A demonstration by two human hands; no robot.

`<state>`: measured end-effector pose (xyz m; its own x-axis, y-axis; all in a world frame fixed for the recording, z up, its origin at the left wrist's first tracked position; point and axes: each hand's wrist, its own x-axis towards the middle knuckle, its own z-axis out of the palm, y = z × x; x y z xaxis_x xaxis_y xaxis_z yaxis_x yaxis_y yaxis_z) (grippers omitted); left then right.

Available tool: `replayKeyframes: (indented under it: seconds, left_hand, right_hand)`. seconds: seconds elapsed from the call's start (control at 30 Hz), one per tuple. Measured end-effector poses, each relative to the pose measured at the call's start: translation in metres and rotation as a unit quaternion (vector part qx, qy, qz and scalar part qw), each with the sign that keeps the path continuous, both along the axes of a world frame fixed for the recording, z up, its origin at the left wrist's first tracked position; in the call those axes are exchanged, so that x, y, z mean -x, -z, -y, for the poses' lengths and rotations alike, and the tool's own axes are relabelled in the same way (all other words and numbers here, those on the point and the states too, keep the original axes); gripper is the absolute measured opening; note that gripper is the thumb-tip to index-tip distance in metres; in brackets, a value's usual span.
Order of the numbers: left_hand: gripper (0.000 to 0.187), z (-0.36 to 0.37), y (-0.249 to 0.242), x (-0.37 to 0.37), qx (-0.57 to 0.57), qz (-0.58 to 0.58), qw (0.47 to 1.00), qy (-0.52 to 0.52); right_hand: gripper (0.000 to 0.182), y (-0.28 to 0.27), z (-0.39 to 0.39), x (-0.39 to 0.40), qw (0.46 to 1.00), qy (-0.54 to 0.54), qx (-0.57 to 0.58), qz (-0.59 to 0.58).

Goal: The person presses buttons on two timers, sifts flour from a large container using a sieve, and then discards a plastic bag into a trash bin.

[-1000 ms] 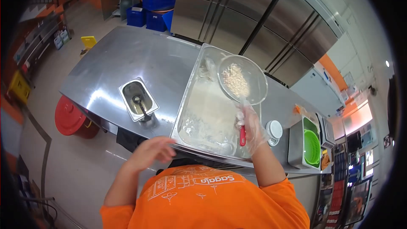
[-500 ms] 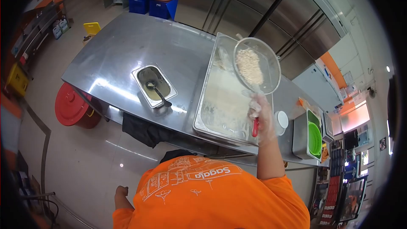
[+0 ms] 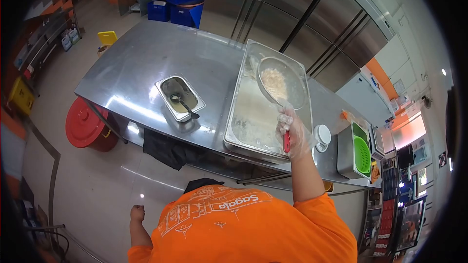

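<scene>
While the right hand (image 3: pixel 291 134), sheathed in a clear glove, stayed wrapped around the red handle of the strainer (image 3: pixel 282 86), the mesh bowl had come down from where it hung half a second earlier, tilted high above the far end of the big steel tray (image 3: pixel 253 122), and now sat lower, inside the tray's outline over its far half. The pale crumbs (image 3: pixel 274 82) in it looked like a smaller heap than before, gathered toward the middle of the mesh. The left hand (image 3: pixel 137 212) hung by the person's side, well apart from the counter (image 3: pixel 146 63), its fingers curled loosely and holding nothing, much as it did a moment ago. On the counter the small steel pan (image 3: pixel 180 98) with its dark ladle (image 3: pixel 184 105) had not shifted, lying left of the tray. A white lidded cup (image 3: pixel 322 136) stood just beside the gloved hand, and the green colander (image 3: pixel 361 155) rested in its steel container at the right end.
</scene>
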<state>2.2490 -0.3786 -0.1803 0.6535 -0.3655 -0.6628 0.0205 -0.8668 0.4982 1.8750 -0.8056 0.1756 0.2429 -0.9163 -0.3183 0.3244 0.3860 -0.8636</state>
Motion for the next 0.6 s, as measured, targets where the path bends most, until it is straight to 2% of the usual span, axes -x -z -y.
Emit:
replayKeyframes:
  seconds: [0.1,0.17,0.27,0.3,0.43,0.5,0.57,0.6]
  left_hand:
    - [0.027,0.0,-0.014,0.025,0.018,-0.005,0.999,-0.029]
    - [0.027,-0.011,-0.012,0.044,0.016,-0.009,0.999,-0.034]
    - [0.028,-0.033,-0.012,0.069,0.004,-0.011,0.999,-0.042]
    - [0.029,-0.039,-0.011,0.082,-0.004,-0.015,0.999,-0.038]
    - [0.028,-0.078,-0.002,0.137,0.003,-0.011,0.997,-0.072]
    - [0.027,-0.097,-0.013,0.17,-0.022,-0.005,0.998,-0.065]
    - [0.027,-0.112,-0.039,0.203,-0.03,0.024,0.999,-0.038]
    - [0.028,-0.117,-0.053,0.223,-0.051,0.017,0.997,-0.063]
  right_hand:
    - [0.03,0.002,0.012,0.008,0.996,-0.06,0.0,0.067]
    - [0.023,0.009,0.012,0.007,1.0,-0.022,0.002,-0.015]
    - [0.016,0.018,0.029,0.021,0.997,-0.068,-0.023,0.036]
    - [0.015,0.023,0.03,0.023,0.997,-0.066,0.026,-0.034]
    - [0.017,0.015,0.038,0.024,0.992,-0.11,-0.025,-0.052]
    - [0.018,0.008,0.036,0.024,0.997,-0.078,-0.009,0.026]
    - [0.018,0.01,0.027,0.026,0.996,-0.086,0.016,0.005]
    - [0.019,0.01,0.022,0.027,0.995,-0.087,0.043,-0.018]
